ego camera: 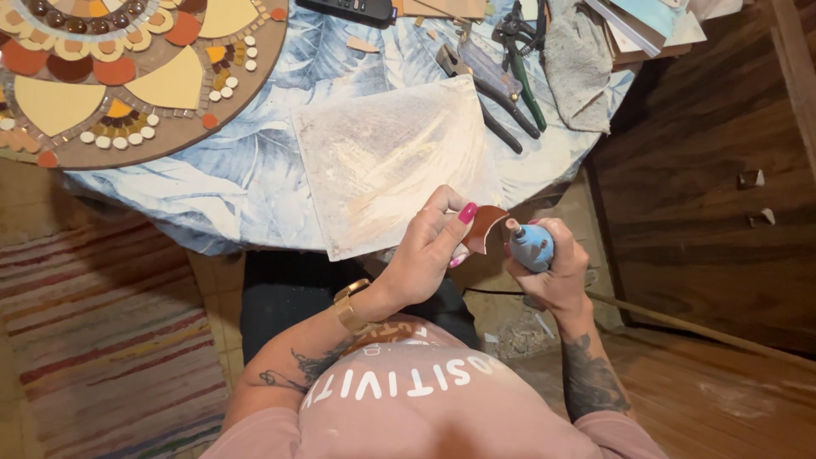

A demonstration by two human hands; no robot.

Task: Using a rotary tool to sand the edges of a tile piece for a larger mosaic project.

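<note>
— Seen from above, what is each hand doing at the tabletop's [255,183] edge?

— Left hand [429,251] pinches a curved brown tile shard [484,228] between thumb and fingers, closed tight on it, holding it just off the edge of the tabletop and over the lap. Right hand [557,272] is wrapped around a small blue glue bottle [531,246], nozzle tipped toward the shard and nearly touching it.

— Why hold it in mid-air?

— Likely so the shard's back faces the nozzle and any drip misses the leaf-print cloth (a judgement, not something shown).

— And what lies nearby?

— A pale, smeared square sheet [395,161] sits directly ahead of the hands, seemingly a work mat. Beyond it, to the right, lie dark tile nippers [489,89] and green-handled pliers [523,72] beside a grey rag [578,59], within easy reach. At upper left rests a round mosaic board [127,72], partly filled with cream, orange and red pieces, well apart from the hands. A striped rug [93,340] covers the floor at left.
</note>
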